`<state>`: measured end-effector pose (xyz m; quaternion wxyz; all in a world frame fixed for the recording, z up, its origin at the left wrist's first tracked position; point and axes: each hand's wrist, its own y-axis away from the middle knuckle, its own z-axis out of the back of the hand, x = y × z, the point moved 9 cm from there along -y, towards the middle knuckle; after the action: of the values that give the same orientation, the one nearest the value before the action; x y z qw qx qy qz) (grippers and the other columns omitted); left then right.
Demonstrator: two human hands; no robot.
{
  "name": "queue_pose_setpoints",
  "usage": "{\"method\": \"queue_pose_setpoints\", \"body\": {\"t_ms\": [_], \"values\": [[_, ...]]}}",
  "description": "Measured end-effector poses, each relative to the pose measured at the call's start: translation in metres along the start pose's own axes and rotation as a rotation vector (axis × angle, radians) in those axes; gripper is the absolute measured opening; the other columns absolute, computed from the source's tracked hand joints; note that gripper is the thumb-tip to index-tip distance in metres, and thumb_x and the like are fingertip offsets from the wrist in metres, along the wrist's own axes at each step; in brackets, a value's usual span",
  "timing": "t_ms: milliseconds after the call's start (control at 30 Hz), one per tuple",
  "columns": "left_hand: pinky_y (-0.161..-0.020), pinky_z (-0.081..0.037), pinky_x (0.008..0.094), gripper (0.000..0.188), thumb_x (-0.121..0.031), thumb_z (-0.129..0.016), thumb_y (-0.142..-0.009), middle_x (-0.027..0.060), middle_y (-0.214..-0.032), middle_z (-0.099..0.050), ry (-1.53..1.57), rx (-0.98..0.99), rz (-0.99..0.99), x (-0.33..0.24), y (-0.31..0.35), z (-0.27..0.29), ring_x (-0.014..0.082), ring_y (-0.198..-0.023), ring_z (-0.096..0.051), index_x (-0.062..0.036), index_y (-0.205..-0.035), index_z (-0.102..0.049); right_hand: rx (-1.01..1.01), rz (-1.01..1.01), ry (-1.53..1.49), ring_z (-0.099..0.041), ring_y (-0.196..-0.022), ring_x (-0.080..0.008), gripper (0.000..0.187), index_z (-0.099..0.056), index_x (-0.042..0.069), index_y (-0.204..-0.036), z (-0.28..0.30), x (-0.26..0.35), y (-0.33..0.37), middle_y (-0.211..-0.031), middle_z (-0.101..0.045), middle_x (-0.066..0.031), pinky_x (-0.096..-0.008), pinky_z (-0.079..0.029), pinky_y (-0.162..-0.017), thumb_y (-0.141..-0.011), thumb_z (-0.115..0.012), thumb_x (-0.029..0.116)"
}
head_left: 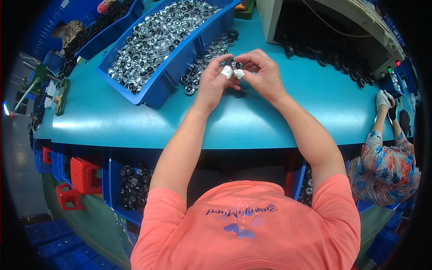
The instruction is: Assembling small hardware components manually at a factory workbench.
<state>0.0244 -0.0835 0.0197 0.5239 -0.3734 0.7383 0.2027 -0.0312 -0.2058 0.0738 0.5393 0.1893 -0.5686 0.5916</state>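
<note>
Teal tabletop bends away, its far-left part covered by a blue bin of shiny wheels. Over its middle, in from the near edge, my left hand and right hand pinch a small dark, shiny piece, largely hidden by fingers and white wraps, its exact shape unclear. Far right, black rings fade into shadow.

The table is bright, with white shine on its left and right. Soft shadows sit under the left hand and right hand. The far right box is dark inside. A lamp glows at left. Edges bend, fading to black.
</note>
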Motion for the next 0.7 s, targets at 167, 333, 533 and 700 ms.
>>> {"method": "queue_pose_setpoints", "body": {"t_ms": [167, 333, 533, 700], "values": [[-0.068, -0.055, 0.0272, 0.032, -0.012, -0.055, -0.101, 0.0076, -0.106, -0.063, -0.179, -0.077, -0.086, 0.0, 0.001, -0.002, 0.013, -0.084, -0.063, -0.003, -0.131, -0.05, 0.08, 0.075, 0.038, -0.069, -0.083, -0.0151, 0.033, -0.071, 0.006, -0.111, -0.013, 0.006, 0.004, -0.102, -0.062, -0.0058, -0.0278, -0.057, -0.076, -0.078, -0.073, -0.002], [-0.064, -0.053, 0.0258, 0.025, -0.012, -0.056, -0.101, 0.0045, -0.101, -0.063, -0.098, -0.115, -0.11, -0.005, 0.001, 0.008, 0.0098, -0.077, -0.06, -0.0055, -0.125, -0.054, 0.124, -0.213, -0.273, -0.064, -0.101, -0.0172, 0.045, -0.067, 0.007, -0.124, -0.011, -0.028, 0.001, -0.115, -0.063, -0.0079, -0.0323, -0.053, -0.089, -0.079, -0.067, 0.004], [-0.057, -0.051, 0.0238, 0.02, -0.01, -0.058, -0.1, 0.0033, -0.094, -0.064, -0.122, -0.123, -0.148, -0.009, 0.004, 0.009, 0.0084, -0.071, -0.059, -0.0059, -0.119, -0.058, 0.253, -0.327, -0.296, -0.059, -0.105, -0.0179, 0.04, -0.072, 0.006, -0.121, -0.024, -0.031, 0.01, -0.114, -0.064, -0.0083, -0.0333, -0.046, -0.097, -0.082, -0.067, 0.008], [-0.055, -0.052, 0.0234, 0.019, -0.007, -0.061, -0.098, 0.003, -0.089, -0.065, -0.19, -0.225, -0.157, -0.012, 0.007, 0.012, 0.0083, -0.067, -0.06, -0.0051, -0.116, -0.063, 0.126, -0.259, -0.269, -0.06, -0.093, -0.0173, 0.032, -0.076, 0.01, -0.113, -0.022, -0.032, 0.013, -0.101, -0.065, -0.007, -0.0305, -0.048, -0.087, -0.081, -0.071, 0.01]]}}
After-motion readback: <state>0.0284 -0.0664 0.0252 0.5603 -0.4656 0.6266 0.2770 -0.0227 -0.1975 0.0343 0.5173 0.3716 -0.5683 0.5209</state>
